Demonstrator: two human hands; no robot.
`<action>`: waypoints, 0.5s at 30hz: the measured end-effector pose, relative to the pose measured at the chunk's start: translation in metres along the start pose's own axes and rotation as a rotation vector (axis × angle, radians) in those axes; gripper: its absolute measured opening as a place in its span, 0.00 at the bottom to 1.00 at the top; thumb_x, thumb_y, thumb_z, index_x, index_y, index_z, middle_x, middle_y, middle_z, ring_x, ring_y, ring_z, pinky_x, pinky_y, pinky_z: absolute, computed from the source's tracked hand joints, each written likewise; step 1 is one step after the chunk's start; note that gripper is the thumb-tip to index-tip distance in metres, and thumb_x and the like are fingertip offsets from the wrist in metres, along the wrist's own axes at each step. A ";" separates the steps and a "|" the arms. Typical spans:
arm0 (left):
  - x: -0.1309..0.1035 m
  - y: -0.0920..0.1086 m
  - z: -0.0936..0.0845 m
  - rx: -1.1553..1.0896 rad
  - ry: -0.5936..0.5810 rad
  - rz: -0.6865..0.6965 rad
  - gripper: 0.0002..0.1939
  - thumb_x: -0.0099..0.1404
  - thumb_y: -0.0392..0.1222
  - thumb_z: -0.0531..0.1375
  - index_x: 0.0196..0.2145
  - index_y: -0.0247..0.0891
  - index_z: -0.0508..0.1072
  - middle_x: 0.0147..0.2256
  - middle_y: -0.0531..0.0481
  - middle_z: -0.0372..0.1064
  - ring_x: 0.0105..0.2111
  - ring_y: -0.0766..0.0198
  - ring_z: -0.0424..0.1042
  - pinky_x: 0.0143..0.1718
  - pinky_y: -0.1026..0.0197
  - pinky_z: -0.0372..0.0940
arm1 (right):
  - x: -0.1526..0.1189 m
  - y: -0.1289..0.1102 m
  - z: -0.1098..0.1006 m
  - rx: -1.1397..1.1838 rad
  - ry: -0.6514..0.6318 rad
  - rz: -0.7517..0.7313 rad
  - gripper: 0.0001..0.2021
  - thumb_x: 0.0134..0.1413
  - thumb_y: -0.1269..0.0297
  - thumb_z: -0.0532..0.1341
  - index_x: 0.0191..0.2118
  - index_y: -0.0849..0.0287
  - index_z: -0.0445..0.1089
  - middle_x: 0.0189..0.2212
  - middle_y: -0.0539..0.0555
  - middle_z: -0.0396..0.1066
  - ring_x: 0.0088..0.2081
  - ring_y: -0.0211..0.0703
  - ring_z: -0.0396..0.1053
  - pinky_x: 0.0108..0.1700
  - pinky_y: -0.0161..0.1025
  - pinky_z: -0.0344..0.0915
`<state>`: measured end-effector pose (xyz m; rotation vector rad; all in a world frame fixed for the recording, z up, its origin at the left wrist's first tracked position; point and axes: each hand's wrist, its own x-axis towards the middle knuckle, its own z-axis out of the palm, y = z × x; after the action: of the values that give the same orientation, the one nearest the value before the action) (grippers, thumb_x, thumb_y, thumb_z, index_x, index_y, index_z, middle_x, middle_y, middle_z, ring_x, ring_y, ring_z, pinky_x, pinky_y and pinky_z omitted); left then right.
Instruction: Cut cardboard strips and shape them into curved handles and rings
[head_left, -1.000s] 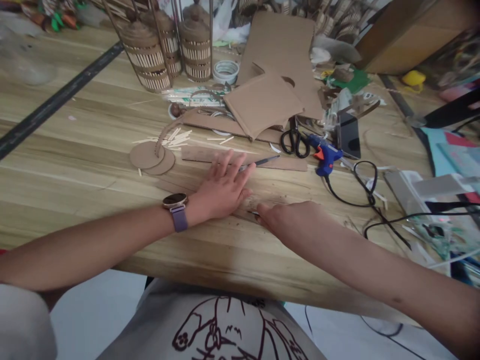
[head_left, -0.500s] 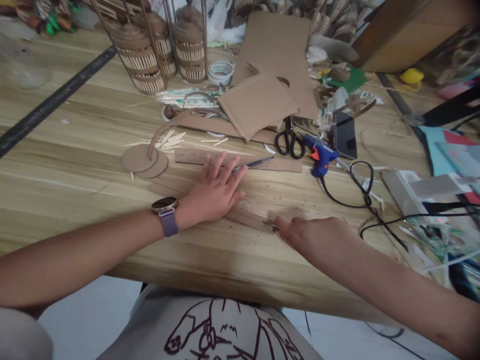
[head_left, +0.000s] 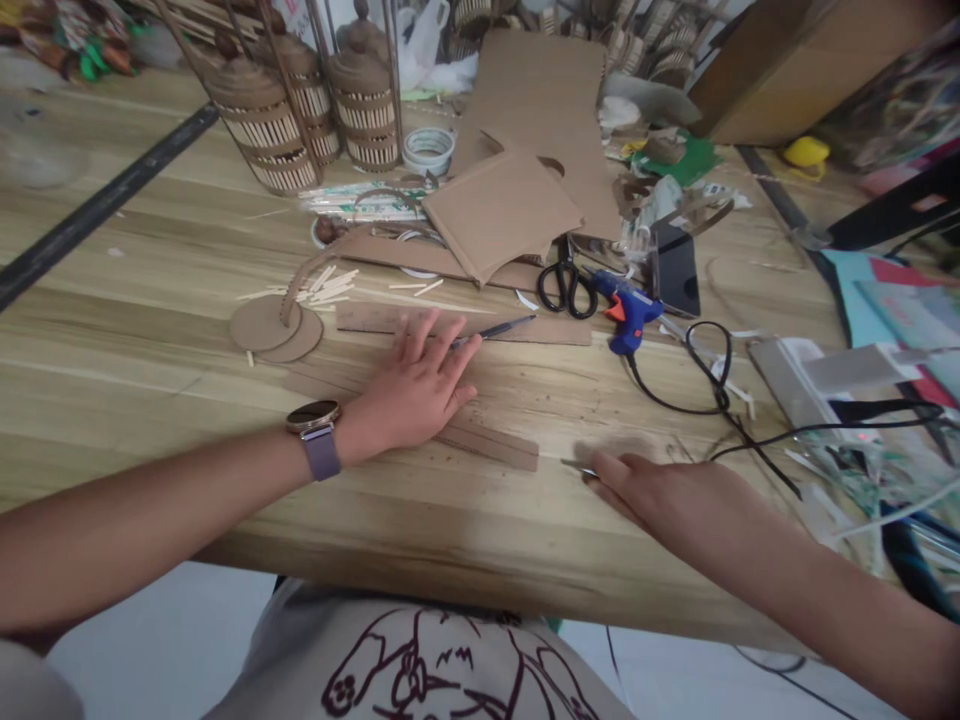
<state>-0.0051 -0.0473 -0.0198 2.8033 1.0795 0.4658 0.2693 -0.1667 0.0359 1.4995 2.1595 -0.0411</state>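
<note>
My left hand (head_left: 409, 390) lies flat with its fingers spread, pressing on a narrow cardboard strip (head_left: 499, 447) marked with dark lines. Its fingertips reach a second cardboard strip (head_left: 559, 330), where a dark pen (head_left: 502, 327) lies beside them. To the right, apart from the strip's end, my right hand (head_left: 637, 487) is closed around a craft knife (head_left: 576, 467); only its thin blade shows and the handle is hidden in the fingers. Two cardboard discs (head_left: 266, 325) overlap to the left, with a curled cardboard strip on them.
Black scissors (head_left: 568, 288) and a blue glue gun (head_left: 628, 310) with a looping cord lie beyond my hands. Small wooden sticks (head_left: 330, 285), cardboard sheets (head_left: 502, 210) and a tape roll (head_left: 428, 150) are farther back. Lantern-like cardboard towers (head_left: 262, 125) stand at the back left.
My right hand has moved right with the craft knife, away from the strip's end, which now shows. My left hand stays on the strip; the whole view has shifted slightly.
</note>
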 end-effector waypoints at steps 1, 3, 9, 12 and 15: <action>0.000 0.001 0.001 -0.002 0.000 -0.001 0.28 0.73 0.47 0.51 0.64 0.28 0.58 0.66 0.28 0.49 0.67 0.31 0.40 0.63 0.26 0.38 | -0.005 0.005 0.005 -0.002 -0.018 -0.016 0.12 0.66 0.62 0.52 0.51 0.53 0.66 0.31 0.52 0.77 0.23 0.43 0.74 0.19 0.35 0.43; 0.000 0.000 0.002 -0.023 0.012 -0.008 0.27 0.73 0.47 0.51 0.64 0.29 0.58 0.66 0.28 0.49 0.67 0.32 0.40 0.63 0.25 0.38 | -0.013 0.013 0.013 0.003 -0.023 -0.032 0.13 0.66 0.61 0.52 0.52 0.54 0.66 0.33 0.53 0.78 0.22 0.44 0.74 0.19 0.35 0.43; 0.003 -0.021 -0.013 -0.291 0.174 -0.050 0.22 0.76 0.47 0.44 0.60 0.34 0.60 0.61 0.34 0.57 0.65 0.51 0.52 0.65 0.43 0.51 | -0.012 0.011 0.002 0.095 0.026 0.013 0.12 0.67 0.59 0.50 0.45 0.56 0.68 0.27 0.53 0.78 0.24 0.47 0.75 0.22 0.36 0.50; 0.001 -0.040 -0.028 -0.279 0.297 -0.098 0.20 0.76 0.45 0.43 0.59 0.37 0.61 0.58 0.37 0.61 0.62 0.55 0.58 0.64 0.45 0.53 | 0.008 -0.008 -0.027 0.095 0.010 0.037 0.14 0.67 0.56 0.49 0.43 0.57 0.68 0.23 0.53 0.76 0.24 0.48 0.74 0.22 0.36 0.48; -0.005 -0.058 -0.032 -0.153 0.300 -0.100 0.22 0.75 0.46 0.44 0.59 0.33 0.61 0.59 0.33 0.60 0.62 0.50 0.56 0.64 0.41 0.51 | 0.038 -0.035 -0.060 0.115 0.021 -0.017 0.15 0.68 0.56 0.48 0.46 0.57 0.68 0.29 0.54 0.78 0.27 0.47 0.75 0.23 0.36 0.51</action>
<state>-0.0552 -0.0081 -0.0019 2.5872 1.1732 0.9377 0.2050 -0.1294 0.0628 1.5516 2.2196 -0.1586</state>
